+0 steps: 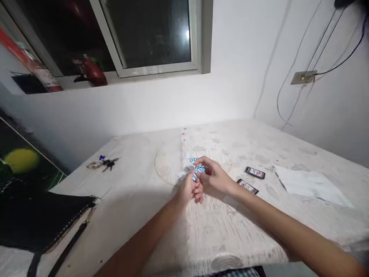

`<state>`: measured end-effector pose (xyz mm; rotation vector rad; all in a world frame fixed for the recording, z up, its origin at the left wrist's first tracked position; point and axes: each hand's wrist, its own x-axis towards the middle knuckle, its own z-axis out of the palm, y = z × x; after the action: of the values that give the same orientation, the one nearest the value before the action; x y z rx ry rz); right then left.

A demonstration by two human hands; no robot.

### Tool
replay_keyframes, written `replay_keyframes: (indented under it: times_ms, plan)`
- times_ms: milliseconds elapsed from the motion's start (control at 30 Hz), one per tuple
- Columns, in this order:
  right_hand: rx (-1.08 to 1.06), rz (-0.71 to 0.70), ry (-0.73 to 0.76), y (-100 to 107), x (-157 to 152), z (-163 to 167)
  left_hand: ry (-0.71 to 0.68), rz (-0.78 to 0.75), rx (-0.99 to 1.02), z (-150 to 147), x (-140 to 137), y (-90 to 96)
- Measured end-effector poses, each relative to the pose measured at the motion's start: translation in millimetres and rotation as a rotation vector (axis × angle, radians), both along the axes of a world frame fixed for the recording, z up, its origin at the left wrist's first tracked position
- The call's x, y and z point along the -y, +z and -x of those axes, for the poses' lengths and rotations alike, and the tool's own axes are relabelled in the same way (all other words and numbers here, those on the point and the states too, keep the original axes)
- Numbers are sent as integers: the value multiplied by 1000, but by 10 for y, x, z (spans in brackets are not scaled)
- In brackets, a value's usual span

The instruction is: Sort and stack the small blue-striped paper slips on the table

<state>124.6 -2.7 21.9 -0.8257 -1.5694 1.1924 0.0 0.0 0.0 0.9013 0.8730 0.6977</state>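
Both hands meet above the middle of the table [138,161]. Between them is a small blue-and-white patterned piece [198,171], too small to tell what it is. My left hand [190,189] grips its lower left side, with the fingers curled. My right hand [213,175] pinches it from the right, and its fingers partly cover it. Just beyond the fingers lies another blue-and-white piece [193,159], with white scraps [182,175] left of the hands. To the right are two small dark-edged cards, a farther card [255,172] and a nearer card [248,186] partly behind my right forearm.
A white sheet [313,185] lies at the right. Keys [108,164] rest at the far left, and a black bag [43,217] with a strap sits at the near left. Behind the table are a wall, a window [158,69] and a socket [303,77] with hanging cords.
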Motion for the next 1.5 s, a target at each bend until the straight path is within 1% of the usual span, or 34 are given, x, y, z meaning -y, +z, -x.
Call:
replay_keyframes:
  times_ms: [67, 133, 300, 433, 567, 600, 667, 733, 767, 800, 833, 933, 967, 1033, 1167, 1300, 1500]
  plan:
    - [-3, 58, 50, 41, 3, -22, -3, -27, 29, 11, 22, 25]
    - [15, 84, 77, 78, 6, -46, -1, -57, 50, 21, 42, 39]
    - [95, 36, 76, 124, -10, -115, 18, -154, 53, 49, 83, 42]
    - [70, 49, 165, 83, -30, -149, 35, -211, 94, 71, 108, 56]
    - [198, 10, 180, -8, -9, -108, 10, -241, 94, 73, 108, 22]
    - [246, -31, 159, -24, -3, -94, 15, -236, 92, 70, 102, 7]
    - [357, -200, 40, -36, -7, -86, 64, -224, 111, 68, 83, -11]
    - [476, -411, -144, -29, -49, -125, 172, -227, 153, 78, 57, 5]
    - [547, -484, -217, -24, -82, -162, 245, -233, 179, 91, 42, 29]
    - [633, -518, -249, -22, -121, -206, 320, -236, 207, 108, 26, 62]
    - [728, -513, -240, -22, -159, -252, 392, -230, 234, 131, 9, 101]
    - [988, -420, -68, -36, -230, -348, 571, -153, 289, 210, -44, 218]
    - [1048, -409, -17, -40, -233, -356, 612, -116, 301, 233, -58, 247]
    - [1118, -429, 31, -45, -215, -342, 656, -52, 321, 262, -79, 280]
    - [1118, -480, 59, -51, -179, -290, 649, -15, 340, 255, -82, 278]
    - [1118, -482, 67, -44, -195, -280, 641, -10, 324, 229, -68, 270]
    - [1158, -461, 122, 34, -186, -279, 630, -5, 317, 233, -77, 275]
